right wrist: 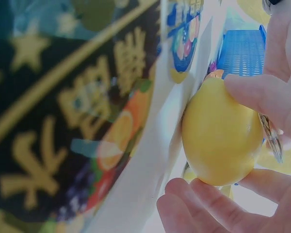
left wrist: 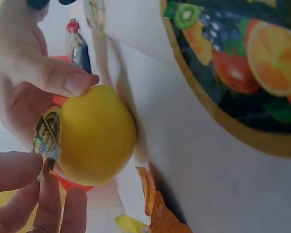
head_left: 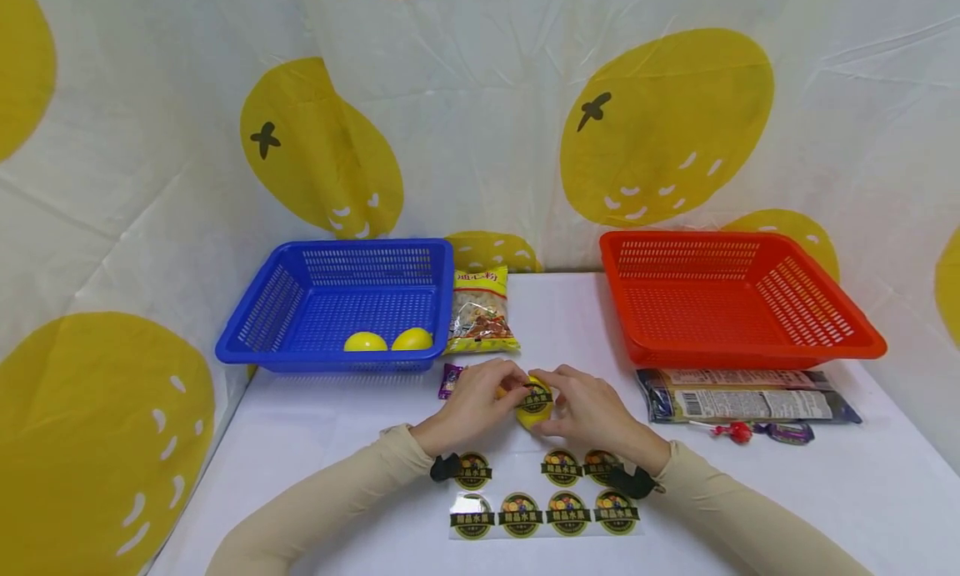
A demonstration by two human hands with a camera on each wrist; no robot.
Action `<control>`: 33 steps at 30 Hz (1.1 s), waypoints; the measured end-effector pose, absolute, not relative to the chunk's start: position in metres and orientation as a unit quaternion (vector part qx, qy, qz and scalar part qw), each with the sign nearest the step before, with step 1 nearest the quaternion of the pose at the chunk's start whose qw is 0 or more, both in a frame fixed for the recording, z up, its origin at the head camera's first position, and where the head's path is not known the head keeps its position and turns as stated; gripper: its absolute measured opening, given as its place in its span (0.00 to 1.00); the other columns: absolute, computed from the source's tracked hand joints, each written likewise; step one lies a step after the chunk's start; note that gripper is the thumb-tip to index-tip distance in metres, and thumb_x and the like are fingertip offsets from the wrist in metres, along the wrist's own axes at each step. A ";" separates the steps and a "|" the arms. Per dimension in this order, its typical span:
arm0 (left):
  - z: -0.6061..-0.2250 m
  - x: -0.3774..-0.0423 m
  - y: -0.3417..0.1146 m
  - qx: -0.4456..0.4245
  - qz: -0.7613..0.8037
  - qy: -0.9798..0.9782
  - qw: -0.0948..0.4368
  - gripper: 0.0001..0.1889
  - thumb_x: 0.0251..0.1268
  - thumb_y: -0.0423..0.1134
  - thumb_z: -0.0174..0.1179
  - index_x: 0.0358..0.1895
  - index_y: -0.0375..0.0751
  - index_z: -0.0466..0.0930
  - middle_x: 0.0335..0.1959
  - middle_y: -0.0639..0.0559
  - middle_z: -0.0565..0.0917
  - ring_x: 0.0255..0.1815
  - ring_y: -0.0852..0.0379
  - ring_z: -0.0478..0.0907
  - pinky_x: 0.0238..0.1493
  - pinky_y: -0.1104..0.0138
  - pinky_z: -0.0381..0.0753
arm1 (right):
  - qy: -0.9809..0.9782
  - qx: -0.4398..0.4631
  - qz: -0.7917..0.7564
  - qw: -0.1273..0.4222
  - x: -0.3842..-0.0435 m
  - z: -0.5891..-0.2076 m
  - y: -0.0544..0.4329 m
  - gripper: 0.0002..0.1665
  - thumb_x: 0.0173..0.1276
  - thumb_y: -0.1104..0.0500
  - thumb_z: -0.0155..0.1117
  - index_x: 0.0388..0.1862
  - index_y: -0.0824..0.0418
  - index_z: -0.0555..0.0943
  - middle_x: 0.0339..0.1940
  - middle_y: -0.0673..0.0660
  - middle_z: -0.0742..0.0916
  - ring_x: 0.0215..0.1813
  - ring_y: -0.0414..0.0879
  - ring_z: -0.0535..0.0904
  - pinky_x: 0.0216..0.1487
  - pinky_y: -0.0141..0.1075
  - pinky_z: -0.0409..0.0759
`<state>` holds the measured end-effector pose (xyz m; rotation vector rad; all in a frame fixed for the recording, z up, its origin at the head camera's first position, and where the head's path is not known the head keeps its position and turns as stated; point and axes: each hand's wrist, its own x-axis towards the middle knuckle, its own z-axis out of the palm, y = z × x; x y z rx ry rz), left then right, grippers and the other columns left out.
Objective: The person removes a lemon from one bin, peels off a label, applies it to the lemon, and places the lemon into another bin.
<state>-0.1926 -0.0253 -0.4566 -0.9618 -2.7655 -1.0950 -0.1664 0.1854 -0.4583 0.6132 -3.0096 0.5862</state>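
A yellow lemon (head_left: 534, 423) is held just over the white table, behind a clear sheet of round fruit stickers (head_left: 543, 528). My right hand (head_left: 592, 401) grips the lemon, thumb on one side and fingers on the other. A round black-and-gold sticker (head_left: 536, 398) lies against the side of the fruit, its edge standing away from the skin in the left wrist view. My left hand (head_left: 483, 394) pinches that edge between thumb and fingers. The right wrist view shows the lemon (right wrist: 223, 133) close up, with the sticker (right wrist: 271, 138) mostly hidden behind it.
Two lemons sit in a blue basket (head_left: 337, 361) at the back left. A red basket (head_left: 742, 359) stands at the back right, with dark packets (head_left: 750, 401), a red lollipop (head_left: 739, 432) and a purple candy (head_left: 787, 433) before it. Between the baskets lies a yellow food bag (head_left: 480, 309).
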 end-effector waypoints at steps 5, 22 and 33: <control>-0.460 -0.194 -0.021 -0.306 -0.330 -0.893 0.022 0.08 0.70 0.42 0.66 0.48 0.47 0.87 0.40 0.56 0.87 0.40 0.63 0.82 0.42 0.72 0.77 | -0.963 0.194 0.189 0.007 -0.166 -0.458 0.186 0.44 0.49 0.42 0.84 0.67 0.49 0.81 0.43 0.47 0.86 0.34 0.37 0.79 0.31 0.31 0.70; -0.463 -0.192 -0.017 -0.293 -0.291 -0.909 0.065 0.13 0.68 0.47 0.68 0.52 0.52 0.90 0.38 0.59 0.87 0.42 0.60 0.80 0.43 0.67 0.74 | -0.965 0.188 0.184 0.014 -0.165 -0.459 0.187 0.44 0.48 0.40 0.83 0.67 0.45 0.81 0.41 0.44 0.85 0.34 0.36 0.80 0.31 0.32 0.69; -0.464 -0.192 -0.015 -0.299 -0.251 -0.916 0.094 0.09 0.68 0.50 0.68 0.46 0.56 0.92 0.39 0.60 0.88 0.40 0.59 0.77 0.42 0.69 0.70 | -0.966 0.184 0.184 0.008 -0.165 -0.459 0.188 0.47 0.49 0.39 0.83 0.68 0.50 0.80 0.40 0.45 0.85 0.35 0.37 0.79 0.31 0.31 0.69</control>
